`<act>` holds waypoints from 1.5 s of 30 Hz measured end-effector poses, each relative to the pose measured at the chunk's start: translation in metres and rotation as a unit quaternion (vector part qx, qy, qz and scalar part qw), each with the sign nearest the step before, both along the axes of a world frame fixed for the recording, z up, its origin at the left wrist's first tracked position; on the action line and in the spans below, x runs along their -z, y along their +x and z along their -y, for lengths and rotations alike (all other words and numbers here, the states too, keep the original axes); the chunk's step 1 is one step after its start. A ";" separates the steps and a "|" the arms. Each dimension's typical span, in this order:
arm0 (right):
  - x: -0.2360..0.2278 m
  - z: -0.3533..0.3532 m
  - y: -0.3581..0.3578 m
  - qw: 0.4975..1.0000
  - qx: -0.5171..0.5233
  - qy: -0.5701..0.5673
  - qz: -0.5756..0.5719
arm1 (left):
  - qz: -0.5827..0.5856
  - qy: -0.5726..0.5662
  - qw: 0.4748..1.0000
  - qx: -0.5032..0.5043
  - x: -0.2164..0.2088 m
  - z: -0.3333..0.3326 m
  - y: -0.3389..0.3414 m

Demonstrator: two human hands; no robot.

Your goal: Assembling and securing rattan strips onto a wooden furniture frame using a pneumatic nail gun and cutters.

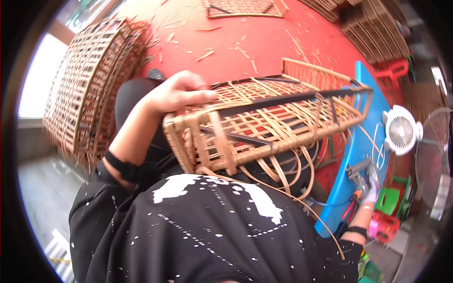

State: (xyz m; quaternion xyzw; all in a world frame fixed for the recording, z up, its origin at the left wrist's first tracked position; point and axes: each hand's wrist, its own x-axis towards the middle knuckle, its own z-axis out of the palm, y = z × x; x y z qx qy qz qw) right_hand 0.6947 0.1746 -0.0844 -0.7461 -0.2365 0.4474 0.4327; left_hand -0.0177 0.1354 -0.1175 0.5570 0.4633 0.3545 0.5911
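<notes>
A woven rattan basket frame (278,115) with dark metal bars lies tilted across my lap. My left hand (181,92) is closed over its upper left corner, fingers curled onto the rim. Loose rattan strands (297,172) loop from the lower edge, and one long strand trails over my black shirt toward the lower right. Off to the right, my right hand (371,191) is wrapped round the handle of a grey air stapler (361,170), above a blue bench (347,177). A blue hose runs from near the tool. Part of the right hand's grip is hidden.
A stack of woven rattan panels (80,89) stands at left. Rattan scraps litter the red floor (188,35), where another frame (245,8) lies at the far side. More stacked woven pieces (375,30) stand far right. A white fan (401,128) sits beyond the bench, near red stools (392,70).
</notes>
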 end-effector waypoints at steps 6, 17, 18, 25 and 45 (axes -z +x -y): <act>-0.014 -0.037 0.025 0.998 0.002 -0.056 0.031 | 0.070 0.036 0.996 0.038 0.001 -0.002 0.005; -0.195 -0.014 -0.258 0.952 -0.297 0.065 0.022 | 0.059 0.132 0.989 0.038 0.008 -0.004 0.003; -0.204 -0.006 -0.292 0.931 -0.355 0.070 0.047 | 0.065 0.136 0.988 0.037 0.007 -0.005 0.004; -0.212 0.028 -0.466 0.795 -0.543 0.003 0.273 | 0.079 0.155 0.984 0.035 0.016 -0.003 0.000; -0.200 0.030 -0.497 0.759 -0.553 -0.187 0.290 | 0.100 0.172 0.979 0.047 0.018 -0.006 0.004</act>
